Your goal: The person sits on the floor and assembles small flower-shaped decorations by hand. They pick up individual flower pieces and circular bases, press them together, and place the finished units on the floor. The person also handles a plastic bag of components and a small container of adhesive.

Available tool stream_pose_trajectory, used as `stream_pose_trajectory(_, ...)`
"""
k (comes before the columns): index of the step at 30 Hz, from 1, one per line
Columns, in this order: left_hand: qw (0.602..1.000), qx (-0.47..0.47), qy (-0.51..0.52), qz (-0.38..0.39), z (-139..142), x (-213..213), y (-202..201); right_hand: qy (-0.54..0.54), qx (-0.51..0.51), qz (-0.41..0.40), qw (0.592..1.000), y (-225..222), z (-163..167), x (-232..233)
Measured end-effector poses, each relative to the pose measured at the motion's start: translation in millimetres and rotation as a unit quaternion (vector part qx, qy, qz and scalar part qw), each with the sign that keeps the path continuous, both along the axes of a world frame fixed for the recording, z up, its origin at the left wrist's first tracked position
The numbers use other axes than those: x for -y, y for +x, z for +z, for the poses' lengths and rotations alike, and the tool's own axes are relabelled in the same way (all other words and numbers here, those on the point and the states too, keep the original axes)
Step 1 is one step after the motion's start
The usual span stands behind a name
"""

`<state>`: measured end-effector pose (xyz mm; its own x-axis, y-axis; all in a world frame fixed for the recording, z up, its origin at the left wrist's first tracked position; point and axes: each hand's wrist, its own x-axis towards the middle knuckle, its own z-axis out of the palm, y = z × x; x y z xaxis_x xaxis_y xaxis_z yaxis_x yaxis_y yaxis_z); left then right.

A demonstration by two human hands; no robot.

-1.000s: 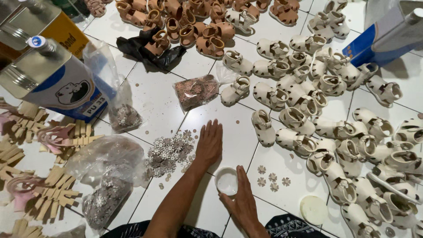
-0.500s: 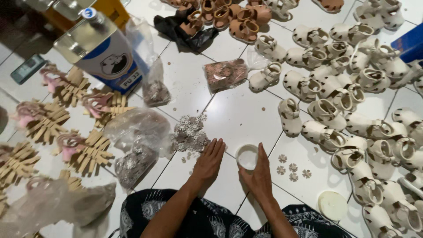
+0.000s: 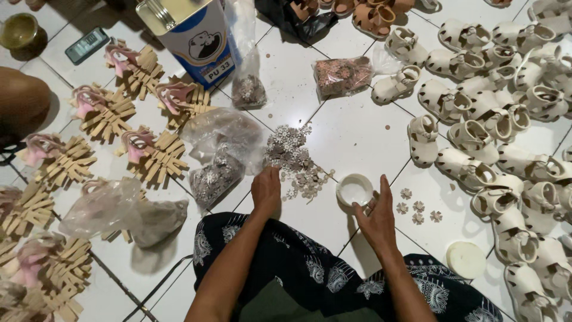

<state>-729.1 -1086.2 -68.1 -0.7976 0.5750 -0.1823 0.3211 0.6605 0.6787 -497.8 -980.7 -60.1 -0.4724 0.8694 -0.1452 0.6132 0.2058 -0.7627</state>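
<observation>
A person sits on a white tiled floor [image 3: 351, 128], seen from above, with dark patterned cloth over the lap at the bottom of the view. The landmark is a small round white cup [image 3: 354, 191] standing on the floor just ahead of the lap. The right hand [image 3: 376, 219] rests just beside and below this cup, fingers loosely spread and open, fingertips touching its rim; it grips nothing. The left hand [image 3: 266, 189] lies flat and open on the floor to the left of the cup, its fingertips at the edge of a loose pile of small flower-shaped ornaments [image 3: 295, 160], which spreads up and left from the cup. To the right of the cup, four single flower ornaments [image 3: 417, 210] lie apart on the tile. Further right and above the cup, many cream child-sized sandals [image 3: 482, 128] cover the floor. A flat round white lid [image 3: 466, 259] lies below and right of the cup. Left of the pile sit clear plastic bags [image 3: 217, 158] of more ornaments, and beyond them rows of pink and tan strap pieces [image 3: 149, 155]. Far above and left of the cup stands a blue and white metal can [image 3: 193, 39].
</observation>
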Motion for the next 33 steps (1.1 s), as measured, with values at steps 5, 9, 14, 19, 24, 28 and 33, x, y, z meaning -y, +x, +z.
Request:
stream_pose_trajectory(5, 0.984, -0.097, 0.145, -0.036, 10, 0, -12, 0.026, 0.055, -0.024, 0.998, 16, -5, 13)
stream_pose_trajectory(9, 0.959, -0.248, 0.106, -0.085, 8, -24, -27, 0.079, 0.071, -0.014, 0.994, 24, -10, 20)
stream_pose_trajectory(14, 0.948, -0.27, 0.064, -0.154, 0, -36, -36, 0.119, 0.051, 0.028, 0.991, 23, -4, 18)
stream_pose_trajectory(19, 0.961, -0.179, 0.18, -0.112, -5, -28, -23, 0.131, 0.022, 0.044, 0.99, 24, 4, 22)
stream_pose_trajectory(24, 0.962, 0.216, 0.166, 0.011, -8, -11, 7, 0.086, -0.032, 0.064, 0.994, 6, 15, 39)
stream_pose_trajectory(28, 0.899, 0.349, 0.264, -0.034, -15, 7, 39, -0.121, -0.108, 0.007, 0.987, -32, 26, 48)
stream_pose_trajectory(33, 0.87, 0.415, 0.266, 0.002, -10, 22, 57, -0.161, -0.188, -0.013, 0.969, -61, 32, 56)
